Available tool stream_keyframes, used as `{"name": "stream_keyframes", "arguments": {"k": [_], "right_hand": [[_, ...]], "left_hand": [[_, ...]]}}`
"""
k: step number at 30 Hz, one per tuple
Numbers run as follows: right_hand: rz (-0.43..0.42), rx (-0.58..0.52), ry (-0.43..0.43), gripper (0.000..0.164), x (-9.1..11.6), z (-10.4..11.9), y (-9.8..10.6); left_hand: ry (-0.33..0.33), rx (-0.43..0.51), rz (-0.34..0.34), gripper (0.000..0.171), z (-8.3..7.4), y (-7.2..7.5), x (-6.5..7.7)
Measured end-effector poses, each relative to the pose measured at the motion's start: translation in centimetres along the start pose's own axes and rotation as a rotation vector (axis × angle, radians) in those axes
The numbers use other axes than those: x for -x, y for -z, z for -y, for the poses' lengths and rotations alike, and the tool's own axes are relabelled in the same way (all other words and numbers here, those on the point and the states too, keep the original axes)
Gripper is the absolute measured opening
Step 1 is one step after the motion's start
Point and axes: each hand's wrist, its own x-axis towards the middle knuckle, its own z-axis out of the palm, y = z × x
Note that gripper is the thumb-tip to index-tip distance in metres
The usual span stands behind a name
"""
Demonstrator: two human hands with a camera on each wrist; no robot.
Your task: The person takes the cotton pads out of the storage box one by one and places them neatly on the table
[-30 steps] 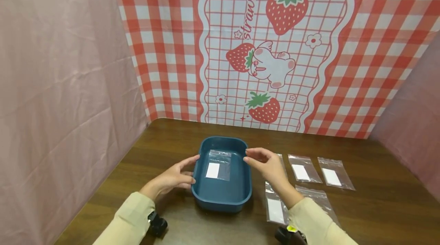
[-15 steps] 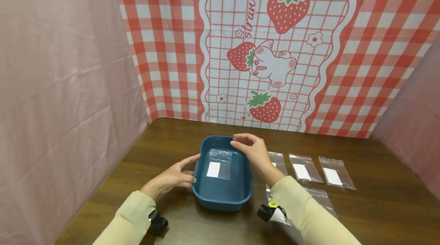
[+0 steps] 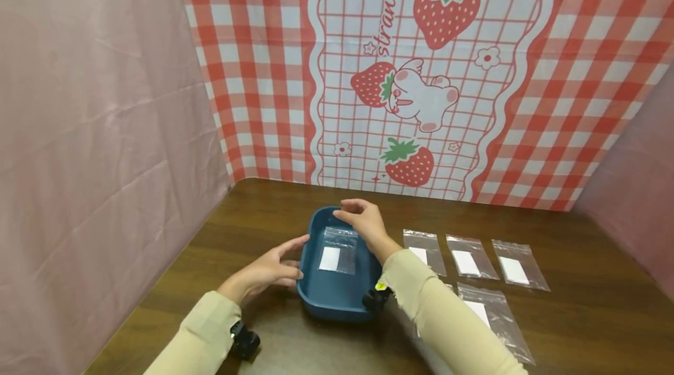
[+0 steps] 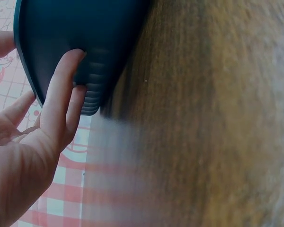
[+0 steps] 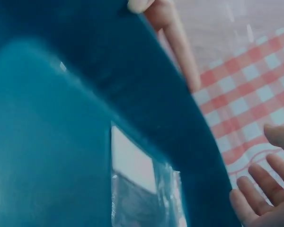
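Note:
A blue rectangular bin [image 3: 337,296] stands on the wooden table. In it lies a clear zip bag [image 3: 344,252] with a white rectangular piece inside. My left hand [image 3: 265,269] touches the bin's left side, thumb and index finger apart. The left wrist view shows nearly straight fingers [image 4: 59,94] against the outer wall. Over the bin's far rim is my right hand [image 3: 363,223], thumb and fingers parted. In the right wrist view, its relaxed fingers [image 5: 260,189] hold nothing and lie close outside the rim; whether they touch it I cannot tell.
Right of the bin, several more zip bags with white pieces lie flat, such as the nearest back one [image 3: 429,246] and a front one [image 3: 495,316]. The right sleeve [image 3: 437,316] partly covers another. A checked strawberry cloth [image 3: 274,100] hangs behind the table.
My right hand has moved left, from the bin's right side to over its far rim, uncovering a back zip bag. My left hand stays at the bin's left side.

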Motion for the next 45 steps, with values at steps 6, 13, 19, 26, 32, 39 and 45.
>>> {"name": "stream_keyframes", "arguments": {"k": [6,13,19,26,32,39,45], "right_hand": [[0.132,0.177,-0.043,0.045,-0.6,-1.2,-0.6],[0.343,0.465,0.03,0.064,-1.0,-2.0,-0.8],[0.559,0.623,0.025,0.079,-0.7,-1.9,-0.9],[0.76,0.746,-0.017,0.081,-0.6,-2.0,-0.5],[0.786,0.802,0.031,0.072,-0.8,-1.9,-0.4],[0.732,0.855,0.081,0.059,-0.9,-1.8,-0.6],[0.668,0.848,0.133,0.051,-0.8,-1.7,-0.8]], "left_hand": [[0.011,-0.006,-0.003,0.08,-0.1,-0.1,-0.1],[-0.003,0.003,0.01,0.079,-0.2,0.0,0.0],[-0.009,0.011,0.02,0.079,-0.1,0.2,0.0],[-0.004,0.015,0.018,0.079,-0.1,0.1,0.1],[0.003,0.012,0.008,0.08,-0.2,0.1,0.0],[0.011,0.006,0.006,0.079,-0.2,0.2,0.1],[0.014,-0.003,0.005,0.078,-0.2,0.3,0.1]]}}
